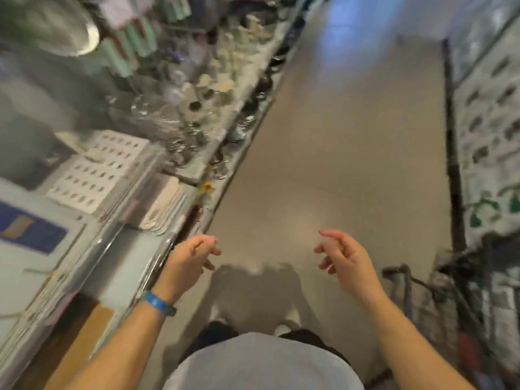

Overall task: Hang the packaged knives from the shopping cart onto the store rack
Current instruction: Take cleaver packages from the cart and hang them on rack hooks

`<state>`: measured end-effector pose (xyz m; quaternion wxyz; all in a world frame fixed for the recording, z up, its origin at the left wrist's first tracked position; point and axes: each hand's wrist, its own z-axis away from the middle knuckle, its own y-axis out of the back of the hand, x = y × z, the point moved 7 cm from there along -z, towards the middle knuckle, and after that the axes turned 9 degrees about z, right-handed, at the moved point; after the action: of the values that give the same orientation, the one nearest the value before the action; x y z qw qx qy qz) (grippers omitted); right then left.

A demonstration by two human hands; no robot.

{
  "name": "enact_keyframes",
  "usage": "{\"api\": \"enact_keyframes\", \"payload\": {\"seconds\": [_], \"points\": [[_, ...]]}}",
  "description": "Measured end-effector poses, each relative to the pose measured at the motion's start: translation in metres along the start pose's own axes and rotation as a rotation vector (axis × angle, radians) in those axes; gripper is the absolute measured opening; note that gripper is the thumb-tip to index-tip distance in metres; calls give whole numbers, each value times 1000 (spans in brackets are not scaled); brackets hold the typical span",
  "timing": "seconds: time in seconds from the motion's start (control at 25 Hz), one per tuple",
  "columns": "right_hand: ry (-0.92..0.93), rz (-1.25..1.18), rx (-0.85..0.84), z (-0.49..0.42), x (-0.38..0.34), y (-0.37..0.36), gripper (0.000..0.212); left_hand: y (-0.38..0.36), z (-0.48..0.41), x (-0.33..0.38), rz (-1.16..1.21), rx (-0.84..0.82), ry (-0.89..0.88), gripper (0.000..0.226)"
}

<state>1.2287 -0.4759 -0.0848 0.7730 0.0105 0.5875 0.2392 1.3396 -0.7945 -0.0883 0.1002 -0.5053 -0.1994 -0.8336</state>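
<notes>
The view is blurred by motion. My left hand (194, 256) hangs over the aisle floor beside the left shelf edge, fingers loosely curled, holding nothing. My right hand (342, 256) is out in front at the same height, fingers relaxed and empty. The shopping cart (450, 299) stands at the lower right, its dark handle and wire frame visible; packages inside it show only as a blur. Teal-handled packaged items (135, 38) hang on the store rack at the upper left. I cannot make out single knives.
Shelves (197, 153) of glassware and white boxes run along the left. A second rack of packaged goods (489, 122) with a dark upright post lines the right. The grey aisle floor (337, 150) stretches ahead between them.
</notes>
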Motion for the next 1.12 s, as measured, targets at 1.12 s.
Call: {"api": "enact_keyframes", "payload": {"seconds": [1.12], "points": [[-710, -519, 1091, 87, 200, 291, 15, -662, -90, 110, -878, -1329, -213, 21]]}}
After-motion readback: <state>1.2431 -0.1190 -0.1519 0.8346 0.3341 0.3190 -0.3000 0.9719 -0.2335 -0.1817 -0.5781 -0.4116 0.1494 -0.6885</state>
